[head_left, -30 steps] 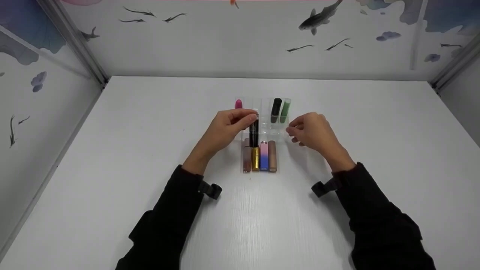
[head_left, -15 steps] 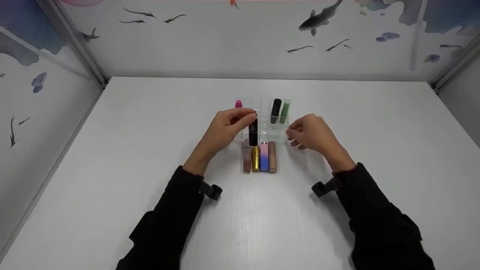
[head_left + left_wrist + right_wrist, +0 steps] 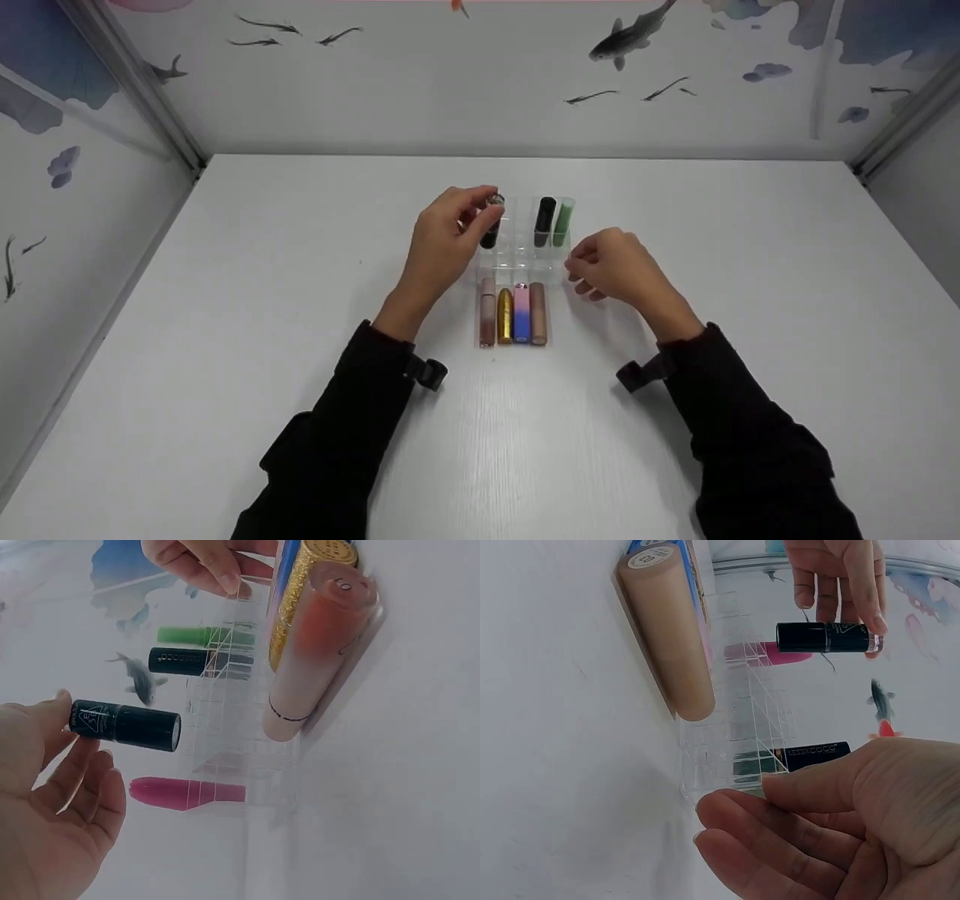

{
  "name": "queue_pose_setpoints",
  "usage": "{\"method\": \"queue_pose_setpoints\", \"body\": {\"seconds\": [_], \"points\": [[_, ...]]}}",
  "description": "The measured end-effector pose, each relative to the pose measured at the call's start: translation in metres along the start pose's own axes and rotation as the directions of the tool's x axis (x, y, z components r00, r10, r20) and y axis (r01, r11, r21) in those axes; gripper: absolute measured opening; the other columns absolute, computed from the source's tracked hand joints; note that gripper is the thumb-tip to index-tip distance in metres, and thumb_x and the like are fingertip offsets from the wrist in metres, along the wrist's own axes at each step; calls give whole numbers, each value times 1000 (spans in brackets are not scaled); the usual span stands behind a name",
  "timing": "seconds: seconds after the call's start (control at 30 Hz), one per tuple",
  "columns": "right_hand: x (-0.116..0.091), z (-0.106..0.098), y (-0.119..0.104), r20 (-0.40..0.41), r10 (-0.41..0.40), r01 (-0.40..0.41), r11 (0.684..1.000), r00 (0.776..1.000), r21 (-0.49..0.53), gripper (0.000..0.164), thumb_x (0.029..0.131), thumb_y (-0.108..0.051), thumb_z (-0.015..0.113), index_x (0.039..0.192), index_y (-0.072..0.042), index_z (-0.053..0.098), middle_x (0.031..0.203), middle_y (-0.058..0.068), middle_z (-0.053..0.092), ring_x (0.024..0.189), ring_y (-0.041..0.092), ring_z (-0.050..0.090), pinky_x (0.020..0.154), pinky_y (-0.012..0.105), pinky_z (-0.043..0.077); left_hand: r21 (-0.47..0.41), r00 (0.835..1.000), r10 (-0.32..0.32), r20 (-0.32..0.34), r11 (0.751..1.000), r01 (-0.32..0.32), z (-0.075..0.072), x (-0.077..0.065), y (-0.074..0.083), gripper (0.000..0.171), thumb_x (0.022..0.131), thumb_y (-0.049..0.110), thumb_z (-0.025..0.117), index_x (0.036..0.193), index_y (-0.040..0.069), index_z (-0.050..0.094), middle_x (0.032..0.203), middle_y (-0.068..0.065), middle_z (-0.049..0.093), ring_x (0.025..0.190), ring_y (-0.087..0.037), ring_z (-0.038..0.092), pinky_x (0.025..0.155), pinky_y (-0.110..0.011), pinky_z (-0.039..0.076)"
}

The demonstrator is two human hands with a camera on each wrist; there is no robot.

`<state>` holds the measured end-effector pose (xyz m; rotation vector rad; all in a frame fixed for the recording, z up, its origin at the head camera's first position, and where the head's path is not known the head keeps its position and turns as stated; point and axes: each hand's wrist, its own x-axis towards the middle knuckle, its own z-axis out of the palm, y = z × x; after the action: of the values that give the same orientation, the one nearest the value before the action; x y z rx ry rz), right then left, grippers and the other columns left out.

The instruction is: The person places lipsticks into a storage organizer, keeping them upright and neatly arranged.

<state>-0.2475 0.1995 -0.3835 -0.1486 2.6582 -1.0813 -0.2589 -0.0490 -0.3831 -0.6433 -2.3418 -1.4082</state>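
My left hand (image 3: 446, 236) pinches a black lipstick tube (image 3: 124, 725) by its clear-tipped end, above the back left of a clear cosmetics organizer (image 3: 517, 259). The tube's other end points down at the slots, apart from them in the left wrist view. A pink tube (image 3: 176, 793) stands in a slot nearby, hidden by my hand in the head view. My right hand (image 3: 615, 262) holds the organizer's right edge between thumb and forefinger. Beside it stand a black tube (image 3: 545, 221) and a green tube (image 3: 563, 223) in the back row.
In the organizer's front row are a pinkish-brown lip gloss (image 3: 487, 319), a gold bullet-shaped lipstick (image 3: 505, 316), a pink-and-blue tube (image 3: 522, 313) and a beige-brown tube (image 3: 538, 315). White table (image 3: 315, 225) surrounds it; a patterned wall panel (image 3: 465, 90) rises behind.
My left hand has carried the black lipstick back and slightly left, away from above the gold lipstick, which now shows fully. The right hand stays at the organizer's edge.
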Motion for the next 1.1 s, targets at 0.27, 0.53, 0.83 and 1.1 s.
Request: {"method": "queue_pose_setpoints", "body": {"seconds": [0.27,0.53,0.83,1.1], "points": [[1,1,2,6,-6,6,1000,1000,-6,24,101,-12,62,112,7,70,96,19,74,77,25,74,63,30,60,68,996,-62,-66,995,66,4,10,-5,36,101,24,65,129,2,67,109,-8,69,87,-16,58,73,-25,50],[1,0,4,2,-3,3,1000,1000,-7,24,101,-12,62,113,7,70,96,19,74,77,25,74,63,31,60,49,994,-70,-81,996,74,8,11,-9,35,102,23,64,131,3,66,112,-7,69,92,-14,59,76,-24,51],[-1,-1,5,-3,-33,33,999,999,-9,23,101,-11,61,111,7,70,94,20,74,76,26,74,63,32,60,161,997,-57,-42,985,63,15,12,-11,36,101,23,65,131,2,67,115,-12,66,93,-18,60,80,-25,52],[-1,-2,3,9,-21,21,1000,1000,-8,23,102,-11,61,112,7,70,95,20,74,78,26,74,65,31,60,209,993,-115,-35,970,120,16,12,-9,37,101,22,65,131,1,66,114,-14,65,93,-19,60,80,-28,52]]}}
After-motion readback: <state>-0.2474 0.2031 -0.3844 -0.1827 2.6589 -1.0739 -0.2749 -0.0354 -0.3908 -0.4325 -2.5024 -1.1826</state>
